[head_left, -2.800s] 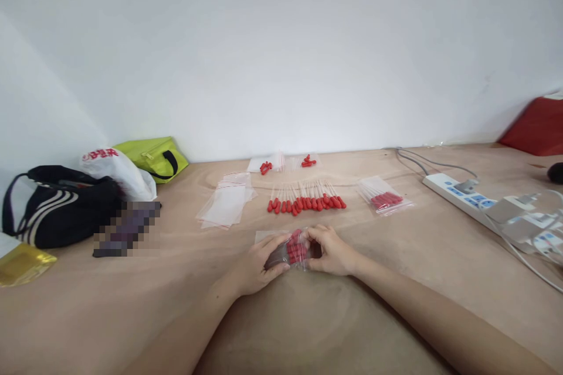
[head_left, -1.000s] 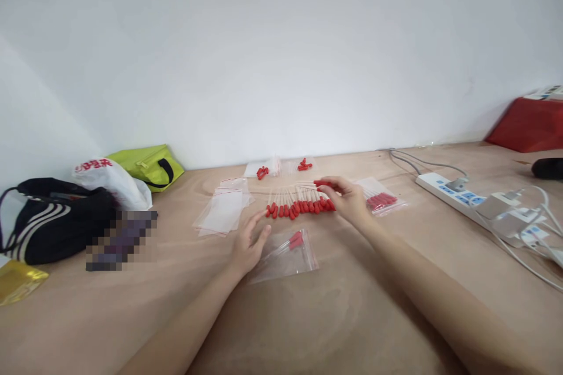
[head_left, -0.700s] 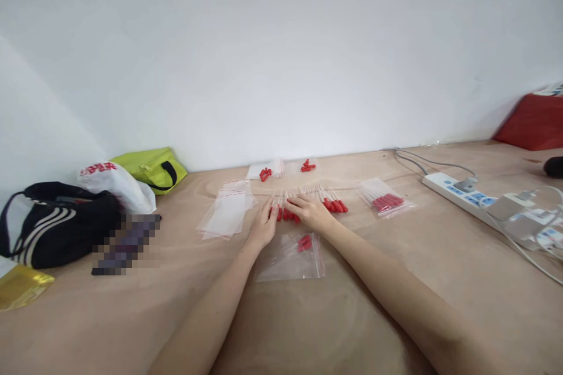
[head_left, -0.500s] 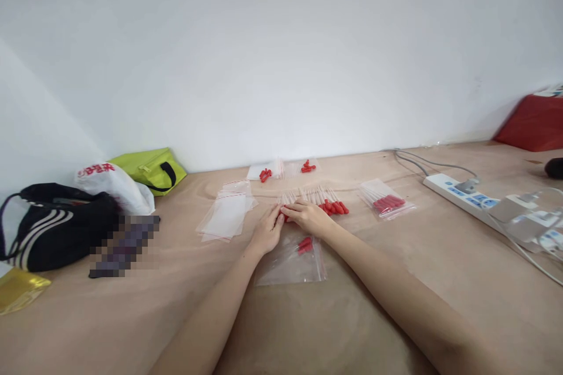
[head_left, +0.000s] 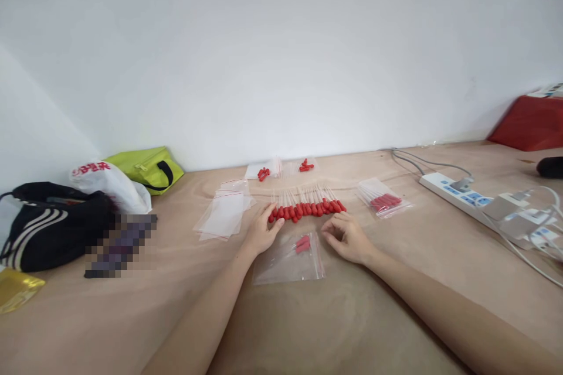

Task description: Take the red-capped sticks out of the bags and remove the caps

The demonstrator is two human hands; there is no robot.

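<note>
Across the worktop, the left forearm and right forearm slant up from the lower edge and lower right corner. A clear zip bag lies at centre, below a row of red-tipped swabs. The left hand spreads thumb from fingers at the row's left end; the right hand, palm inward, curls, a narrow gap inside its grip.

On the left of the frame, a dark item is blurred by coarse blocks, and a yellow packet is cut off by the edge. The red lettering on the white bag is too small to be read. The left end of the row of red-tipped sticks is partly covered by the left hand. At far right, a red case and a black object are cut off.
</note>
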